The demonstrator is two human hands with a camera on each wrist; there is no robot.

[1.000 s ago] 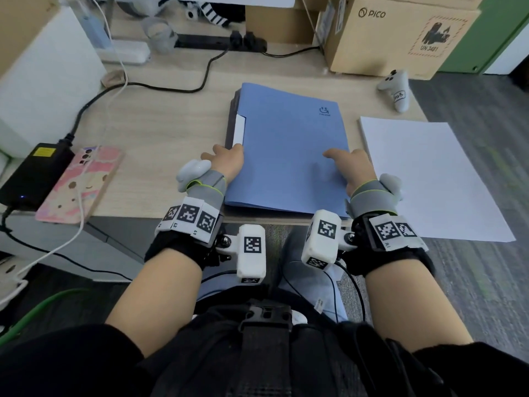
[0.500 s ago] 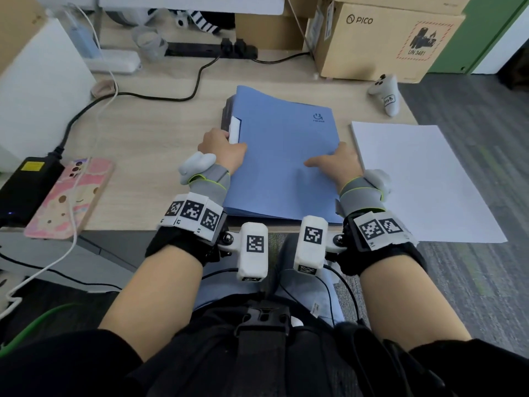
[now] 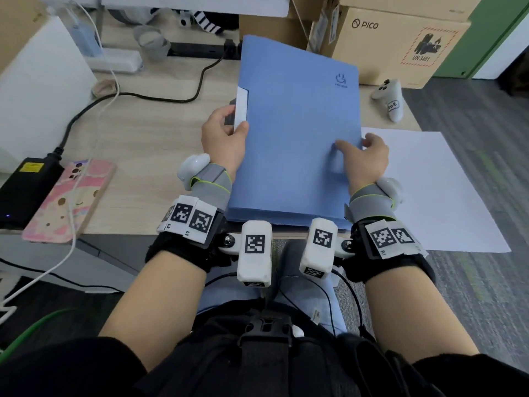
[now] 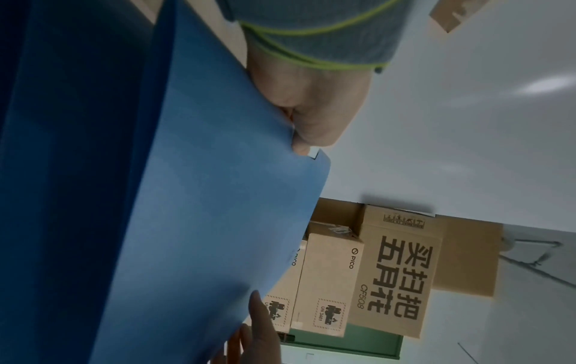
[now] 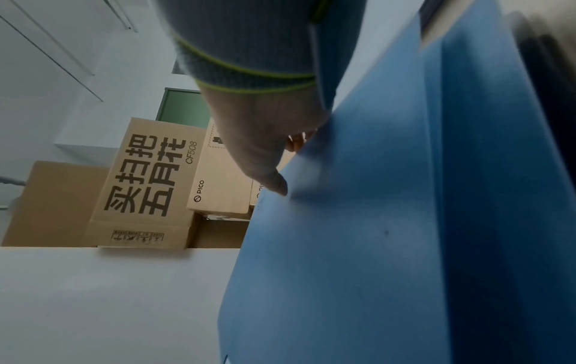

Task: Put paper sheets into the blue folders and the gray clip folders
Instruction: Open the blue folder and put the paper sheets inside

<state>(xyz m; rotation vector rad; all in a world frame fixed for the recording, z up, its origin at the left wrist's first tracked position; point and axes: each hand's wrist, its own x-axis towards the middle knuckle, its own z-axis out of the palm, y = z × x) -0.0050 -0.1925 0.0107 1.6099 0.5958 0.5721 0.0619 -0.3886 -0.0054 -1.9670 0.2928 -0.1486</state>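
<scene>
A blue folder [image 3: 297, 133] with a white label tab on its left edge is held over the wooden desk [image 3: 160, 144], its far end tilted up. My left hand [image 3: 223, 136] grips its left edge beside the tab, thumb on the cover. My right hand [image 3: 363, 159] pinches its right edge, thumb on top and fingers underneath. The wrist views show the same hold: the left hand [image 4: 311, 110] on the folder [image 4: 187, 221], the right hand [image 5: 265, 138] on the folder [image 5: 374, 246]. White paper sheets [image 3: 429, 190] lie flat at the right. What lies under the folder is mostly hidden.
A pink phone [image 3: 68, 199] and a black power brick [image 3: 25, 187] with cables sit at the desk's left. A white controller [image 3: 390, 100] and cardboard boxes [image 3: 400, 41] stand at the back right. A power strip [image 3: 117, 63] lies at the back left.
The blue folder lay flat on the desk; its far end has now risen. Both hands slid forward along its side edges and took hold of them.
</scene>
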